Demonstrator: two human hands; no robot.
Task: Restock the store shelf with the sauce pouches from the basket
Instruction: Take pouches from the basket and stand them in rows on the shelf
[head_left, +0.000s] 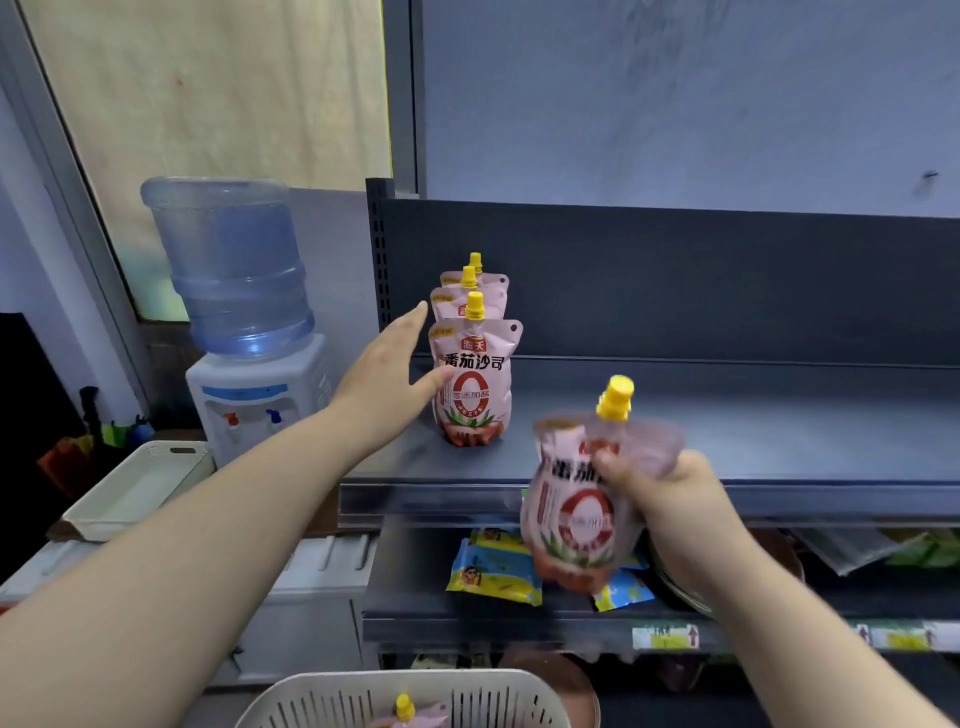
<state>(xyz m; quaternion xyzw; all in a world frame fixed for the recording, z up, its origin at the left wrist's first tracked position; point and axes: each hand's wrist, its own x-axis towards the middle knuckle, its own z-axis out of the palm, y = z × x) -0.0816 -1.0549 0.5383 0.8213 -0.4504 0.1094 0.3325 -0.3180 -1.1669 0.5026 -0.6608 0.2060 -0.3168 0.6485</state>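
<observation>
Three pink sauce pouches with yellow caps stand upright in a row, front to back, at the left end of the dark shelf (727, 431). My left hand (387, 379) is stretched out flat beside the front pouch (475, 384), its thumb touching the pouch's left side. My right hand (670, 499) grips another pouch (576, 514) by its upper part, just before the shelf's front edge; this pouch is blurred and tilted. The beige slotted basket (332, 701) shows at the bottom edge with one more pouch (410, 714) lying in it.
A water dispenser (249, 332) with a blue bottle stands left of the shelf. A beige tray (135, 488) lies below it. The lower shelf (467, 618) holds blue and yellow snack packets (493, 571) and other goods.
</observation>
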